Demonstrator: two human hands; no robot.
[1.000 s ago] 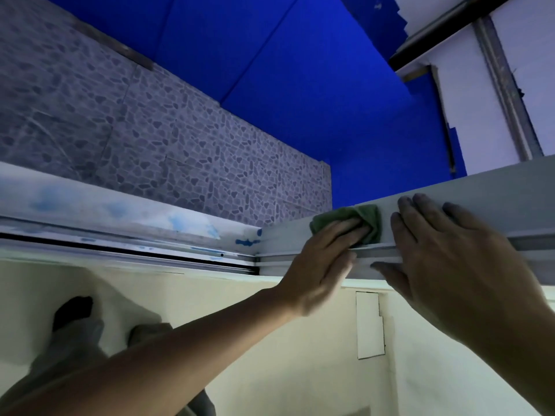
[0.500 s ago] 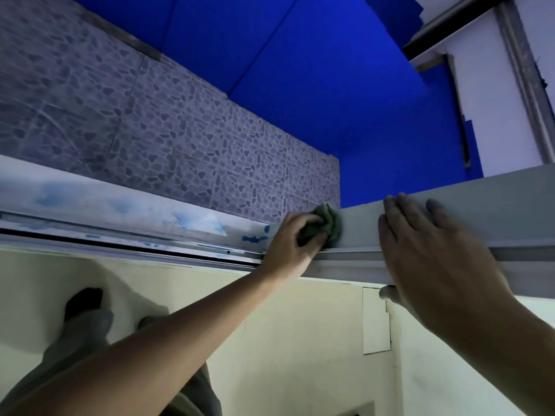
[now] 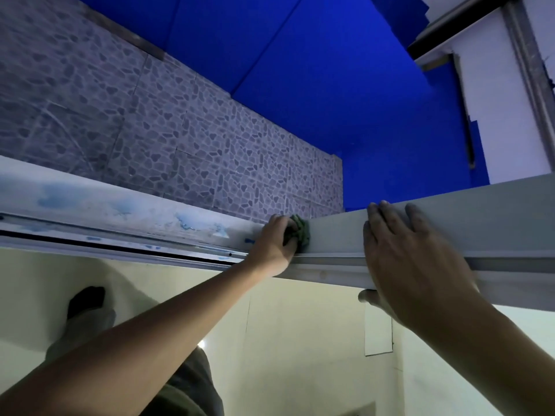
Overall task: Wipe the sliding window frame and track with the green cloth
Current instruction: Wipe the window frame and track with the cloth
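Observation:
My left hand (image 3: pixel 274 243) grips the bunched green cloth (image 3: pixel 300 234) and presses it against the left end of the grey sliding window frame (image 3: pixel 495 217), where it meets the metal track (image 3: pixel 120 235). Only a small fold of cloth shows past my fingers. My right hand (image 3: pixel 411 265) lies flat on the grey frame to the right of the cloth, fingers spread over its face and thumb hooked under its lower edge. The track runs left from the cloth and carries blue paint smears.
Beyond the track lies a grey pebble-pattern tiled surface (image 3: pixel 180 139) and blue walls (image 3: pixel 330 85). A cream wall (image 3: pixel 300 340) drops below the frame. My feet and trouser legs (image 3: pixel 87 310) show at lower left. A white wall with a metal strip (image 3: pixel 528 70) stands at upper right.
My left hand slid the cloth leftward along the grey frame to its end and bunched it smaller. My right hand stayed flat on the frame.

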